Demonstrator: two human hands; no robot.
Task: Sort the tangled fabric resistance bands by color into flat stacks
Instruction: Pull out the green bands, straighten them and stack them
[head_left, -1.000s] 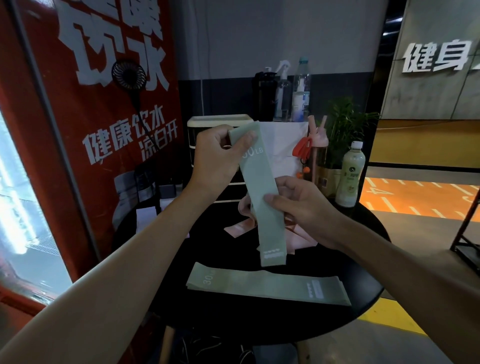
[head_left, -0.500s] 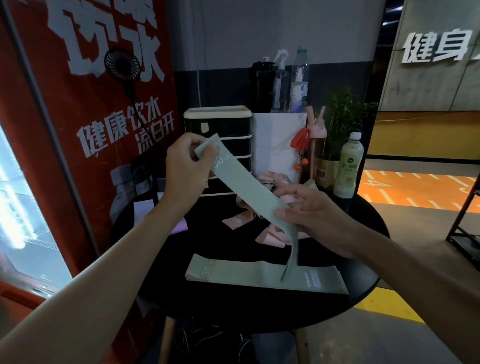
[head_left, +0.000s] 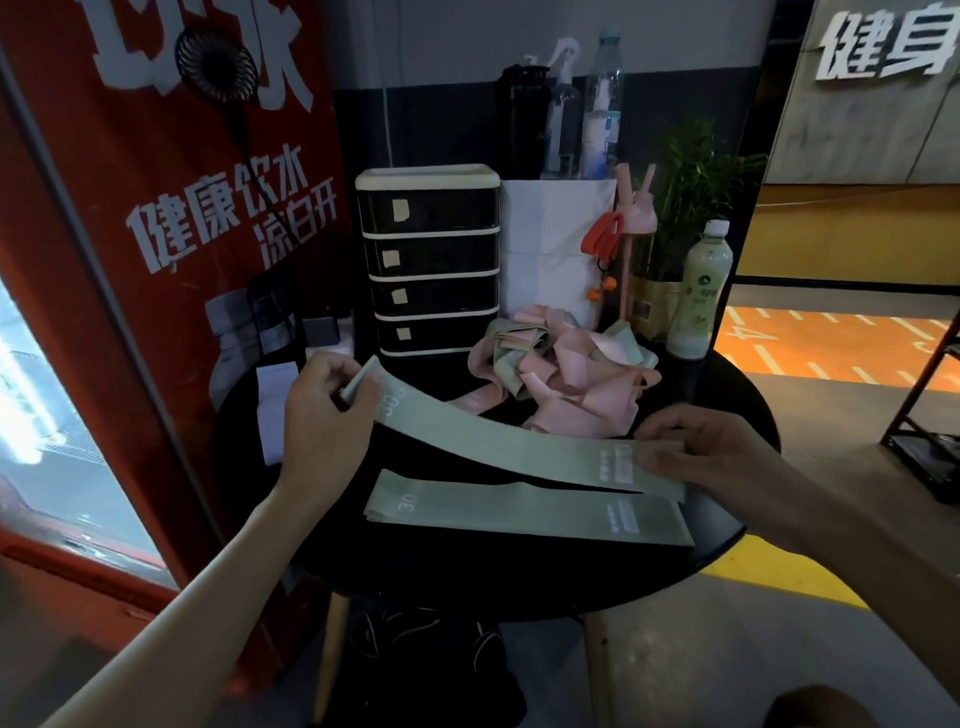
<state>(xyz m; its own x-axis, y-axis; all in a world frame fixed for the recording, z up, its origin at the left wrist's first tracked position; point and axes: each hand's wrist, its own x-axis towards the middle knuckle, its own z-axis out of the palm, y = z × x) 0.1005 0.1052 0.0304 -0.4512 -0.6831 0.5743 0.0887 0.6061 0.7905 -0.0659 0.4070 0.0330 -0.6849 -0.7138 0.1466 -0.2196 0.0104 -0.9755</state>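
Hands stretch one green band (head_left: 493, 436) sideways just above a round black desk (head_left: 467, 566). The left hand (head_left: 322, 415) pinches the band's left end between thumb and curled fingers, beside the printed "30". The right hand (head_left: 711, 457) grips the right end near the white printed block. Its fingertips are blurred, so the exact hold is hard to read. The band slopes down from left to right, with its right end lowest. Below it, nearer the person, a second green band (head_left: 519, 512) lies flat on the desk, running the same way with its own "30" at the left. The held band's right end crosses in front of the flat one's far edge, and I cannot tell whether they touch. Behind both sits a tangled pile (head_left: 566, 374) of pink and green bands, close to a black drawer unit (head_left: 431, 260) and near a pale bottle (head_left: 698, 301).
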